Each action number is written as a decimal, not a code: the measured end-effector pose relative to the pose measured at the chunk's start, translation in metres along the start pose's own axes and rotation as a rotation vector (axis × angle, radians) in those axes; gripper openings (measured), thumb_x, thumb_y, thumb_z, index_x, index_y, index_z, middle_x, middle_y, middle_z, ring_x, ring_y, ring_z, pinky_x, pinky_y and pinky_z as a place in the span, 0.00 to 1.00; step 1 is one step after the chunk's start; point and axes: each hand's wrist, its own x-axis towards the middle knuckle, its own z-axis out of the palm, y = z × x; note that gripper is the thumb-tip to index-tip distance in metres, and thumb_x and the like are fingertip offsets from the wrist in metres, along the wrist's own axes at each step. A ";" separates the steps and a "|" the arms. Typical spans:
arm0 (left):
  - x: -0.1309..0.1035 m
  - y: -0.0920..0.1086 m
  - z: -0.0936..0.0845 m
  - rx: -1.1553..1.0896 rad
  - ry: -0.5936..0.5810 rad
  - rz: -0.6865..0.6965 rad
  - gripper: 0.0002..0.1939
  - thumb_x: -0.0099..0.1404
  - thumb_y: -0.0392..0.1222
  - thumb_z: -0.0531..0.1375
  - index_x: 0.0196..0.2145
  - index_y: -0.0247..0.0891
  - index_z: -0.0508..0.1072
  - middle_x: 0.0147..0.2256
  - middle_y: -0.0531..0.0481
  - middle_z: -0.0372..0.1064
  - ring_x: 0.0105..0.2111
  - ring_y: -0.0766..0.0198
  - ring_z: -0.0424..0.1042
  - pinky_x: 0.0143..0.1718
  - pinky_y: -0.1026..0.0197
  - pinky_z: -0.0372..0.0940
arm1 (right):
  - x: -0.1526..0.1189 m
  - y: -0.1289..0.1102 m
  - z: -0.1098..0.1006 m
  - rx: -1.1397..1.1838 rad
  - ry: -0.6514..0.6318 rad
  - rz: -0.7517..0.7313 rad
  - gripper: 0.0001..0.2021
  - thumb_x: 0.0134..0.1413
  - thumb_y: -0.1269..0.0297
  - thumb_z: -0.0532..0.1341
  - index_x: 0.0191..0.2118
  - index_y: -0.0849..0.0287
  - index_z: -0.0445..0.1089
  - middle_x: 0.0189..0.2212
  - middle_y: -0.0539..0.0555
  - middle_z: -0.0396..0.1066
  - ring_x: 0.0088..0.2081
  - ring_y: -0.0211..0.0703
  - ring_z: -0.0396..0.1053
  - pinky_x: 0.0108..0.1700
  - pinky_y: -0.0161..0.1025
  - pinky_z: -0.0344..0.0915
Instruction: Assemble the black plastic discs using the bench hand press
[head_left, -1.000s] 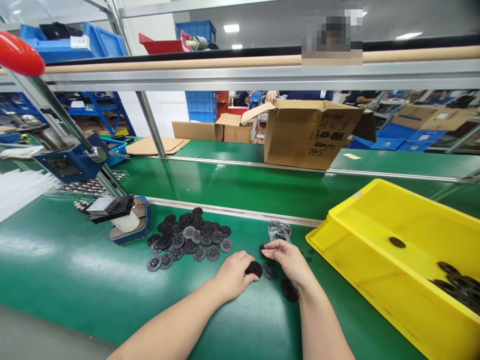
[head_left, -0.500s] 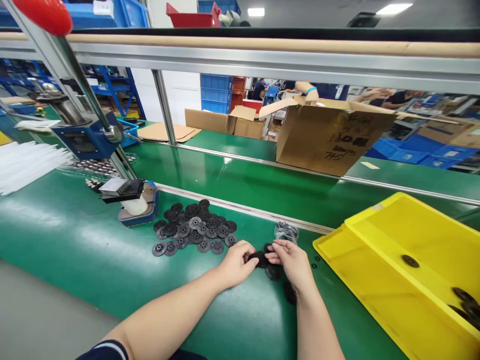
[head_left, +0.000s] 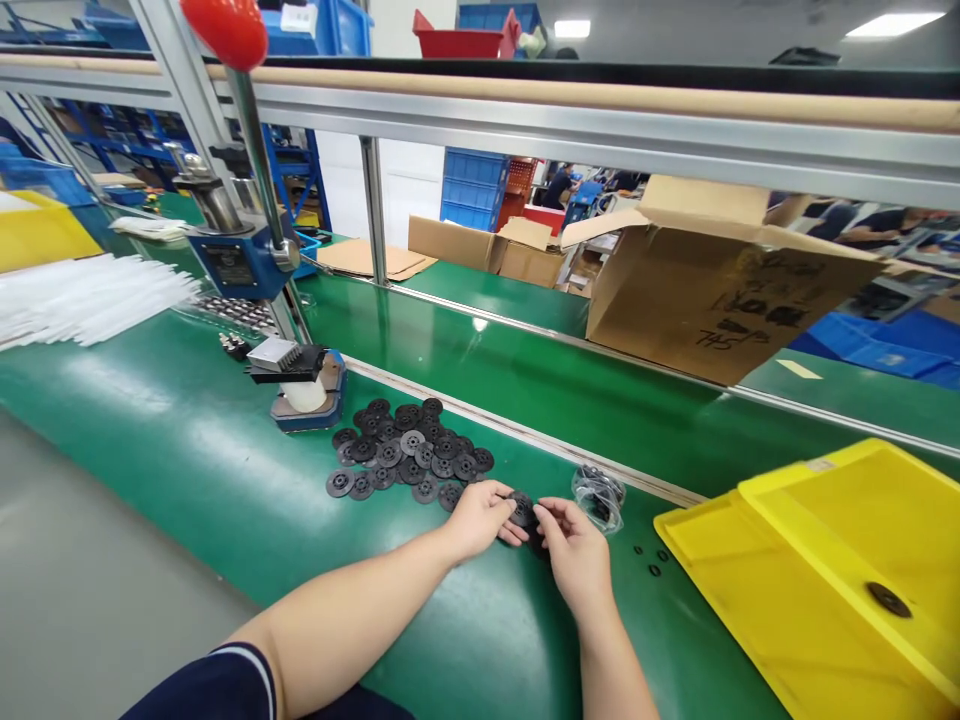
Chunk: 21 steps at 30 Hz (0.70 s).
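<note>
My left hand [head_left: 486,518] is closed on the edge of a black round disc [head_left: 521,508], thumb on top, its ribbed face turned up. At the disc's right edge, my right hand [head_left: 576,545] has thumb and fingers pinched together; whatever is between them is too small to make out. Under the hands, more dark discs are partly hidden. A loose pile of black discs [head_left: 412,443] lies left of my hands. Just beyond my right hand sits a clear plastic bag [head_left: 598,497] of small dark parts. Several small black rings [head_left: 655,571] lie to its right.
A yellow bin [head_left: 750,590] with a black disc in it stands at the right. On the left are a hand press [head_left: 236,265] with a red knob and a stack of white strips [head_left: 90,295]. Behind the metal rail, an open cardboard box [head_left: 697,300] leans.
The view has turned left, so the scene sits further right. The disc in my left hand now shows its ribbed face. A co-worker's hand above the cardboard box is no longer visible.
</note>
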 end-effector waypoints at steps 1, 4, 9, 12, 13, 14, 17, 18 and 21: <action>0.000 -0.001 0.000 0.002 -0.004 -0.002 0.30 0.50 0.58 0.66 0.39 0.32 0.64 0.23 0.49 0.71 0.21 0.58 0.75 0.24 0.58 0.69 | 0.000 0.000 0.002 -0.021 0.008 -0.020 0.19 0.52 0.48 0.62 0.40 0.59 0.72 0.30 0.55 0.74 0.29 0.44 0.70 0.31 0.38 0.68; 0.001 -0.002 -0.001 -0.003 -0.013 -0.003 0.30 0.50 0.58 0.66 0.39 0.32 0.64 0.21 0.50 0.70 0.21 0.58 0.75 0.24 0.57 0.70 | -0.001 0.000 0.006 -0.075 0.032 -0.074 0.18 0.53 0.50 0.62 0.44 0.57 0.72 0.37 0.57 0.75 0.34 0.47 0.71 0.40 0.43 0.69; 0.000 0.000 -0.001 -0.020 -0.031 0.002 0.30 0.49 0.60 0.67 0.38 0.32 0.65 0.22 0.49 0.71 0.21 0.60 0.75 0.26 0.57 0.70 | 0.002 -0.003 0.010 -0.093 0.020 -0.162 0.13 0.51 0.52 0.62 0.36 0.55 0.76 0.42 0.57 0.72 0.45 0.51 0.68 0.52 0.46 0.63; -0.001 0.000 -0.001 -0.025 -0.034 0.006 0.30 0.49 0.60 0.67 0.38 0.32 0.65 0.22 0.50 0.70 0.21 0.61 0.74 0.27 0.58 0.70 | 0.004 -0.003 0.010 -0.071 -0.011 -0.153 0.12 0.46 0.53 0.65 0.34 0.55 0.77 0.44 0.58 0.70 0.44 0.51 0.68 0.46 0.45 0.66; -0.001 0.000 -0.001 -0.024 -0.037 0.008 0.30 0.49 0.60 0.67 0.37 0.32 0.65 0.21 0.50 0.70 0.21 0.61 0.74 0.26 0.58 0.70 | 0.005 -0.003 0.010 -0.060 -0.020 -0.138 0.13 0.46 0.53 0.66 0.34 0.55 0.77 0.44 0.58 0.70 0.43 0.51 0.68 0.43 0.44 0.66; -0.001 0.000 -0.001 -0.023 -0.041 0.009 0.30 0.49 0.60 0.67 0.37 0.32 0.65 0.21 0.50 0.70 0.21 0.62 0.74 0.26 0.58 0.69 | 0.005 -0.002 0.009 -0.046 -0.029 -0.124 0.13 0.45 0.53 0.66 0.34 0.56 0.77 0.45 0.59 0.69 0.43 0.51 0.68 0.41 0.44 0.66; 0.000 0.001 -0.001 -0.020 -0.058 0.014 0.29 0.50 0.60 0.66 0.36 0.32 0.66 0.21 0.50 0.70 0.20 0.62 0.73 0.24 0.60 0.68 | 0.005 0.000 0.009 0.024 -0.068 -0.092 0.14 0.45 0.52 0.67 0.34 0.57 0.76 0.44 0.59 0.70 0.44 0.51 0.68 0.43 0.43 0.67; 0.000 0.002 -0.001 -0.019 -0.065 0.017 0.29 0.50 0.61 0.66 0.36 0.32 0.66 0.21 0.50 0.70 0.20 0.62 0.73 0.24 0.61 0.68 | 0.005 0.001 0.009 0.055 -0.083 -0.082 0.15 0.45 0.51 0.68 0.35 0.58 0.75 0.42 0.58 0.71 0.43 0.50 0.69 0.43 0.43 0.67; -0.002 0.007 -0.001 0.000 -0.078 0.029 0.28 0.49 0.59 0.67 0.35 0.32 0.66 0.20 0.50 0.71 0.19 0.63 0.72 0.22 0.62 0.67 | 0.004 0.002 0.011 0.145 -0.117 -0.051 0.20 0.44 0.48 0.68 0.38 0.59 0.71 0.34 0.56 0.72 0.35 0.45 0.70 0.38 0.41 0.70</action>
